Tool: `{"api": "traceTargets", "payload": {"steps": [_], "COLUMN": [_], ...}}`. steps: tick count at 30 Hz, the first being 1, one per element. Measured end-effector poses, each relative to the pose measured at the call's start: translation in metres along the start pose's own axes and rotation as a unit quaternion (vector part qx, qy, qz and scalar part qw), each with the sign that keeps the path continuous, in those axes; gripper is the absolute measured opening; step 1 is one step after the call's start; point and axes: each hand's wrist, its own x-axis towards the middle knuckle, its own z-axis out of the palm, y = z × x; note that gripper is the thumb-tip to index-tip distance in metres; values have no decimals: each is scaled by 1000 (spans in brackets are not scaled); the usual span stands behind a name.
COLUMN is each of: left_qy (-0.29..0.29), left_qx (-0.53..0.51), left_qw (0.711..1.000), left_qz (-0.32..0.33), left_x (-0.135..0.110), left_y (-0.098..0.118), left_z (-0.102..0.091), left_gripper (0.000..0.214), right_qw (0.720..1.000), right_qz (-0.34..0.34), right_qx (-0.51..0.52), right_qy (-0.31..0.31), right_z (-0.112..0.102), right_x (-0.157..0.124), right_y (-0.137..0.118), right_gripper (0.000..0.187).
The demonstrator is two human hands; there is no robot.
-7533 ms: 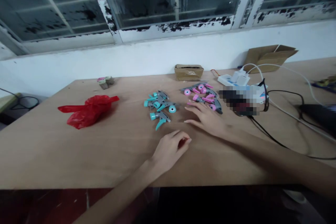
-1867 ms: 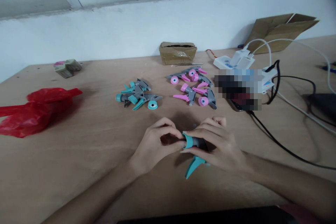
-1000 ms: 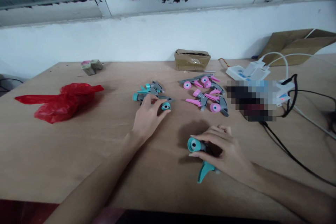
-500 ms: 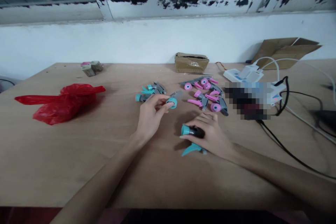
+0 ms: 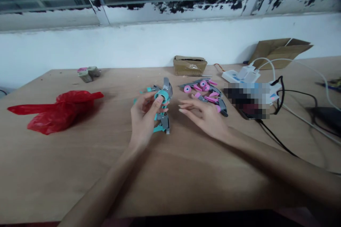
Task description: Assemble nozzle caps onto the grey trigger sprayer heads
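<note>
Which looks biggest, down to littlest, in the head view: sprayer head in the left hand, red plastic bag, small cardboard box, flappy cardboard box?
1. Red plastic bag
2. Flappy cardboard box
3. Small cardboard box
4. Trigger sprayer head, partly covered by the left hand

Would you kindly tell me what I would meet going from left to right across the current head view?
Red plastic bag → left hand, holding a teal-and-grey spray head → right hand → open cardboard box.
</note>
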Motion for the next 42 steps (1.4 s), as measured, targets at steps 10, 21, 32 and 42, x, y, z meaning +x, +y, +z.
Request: {"api": "traceTargets", "payload": {"steps": [10,21,32,42], "left_qy": [-206,-239,-365,-372], "left_qx": [-52,-8,233,282], "left_qw": [936,921,884,882], "left_qz": [-279,-307,-178,-65], "left_x": [-62,-50,-43,-35], "left_y": [-8,-15,-15,-14], "left_z": [53,68,57,55], "left_gripper": [21,26,17,2], "right_qw": [943,995,995,991], "right_qz": [-160,-8,41,81], "right_qx": [-291,-64,20,63], "right_qy": [-10,-73,-85,-83], "right_z": [-47,-49,-45,-37], "right_x": [-71,-68,-75,-78], "right_y": [16,23,29,31], "right_gripper": [63,41,31,33]}}
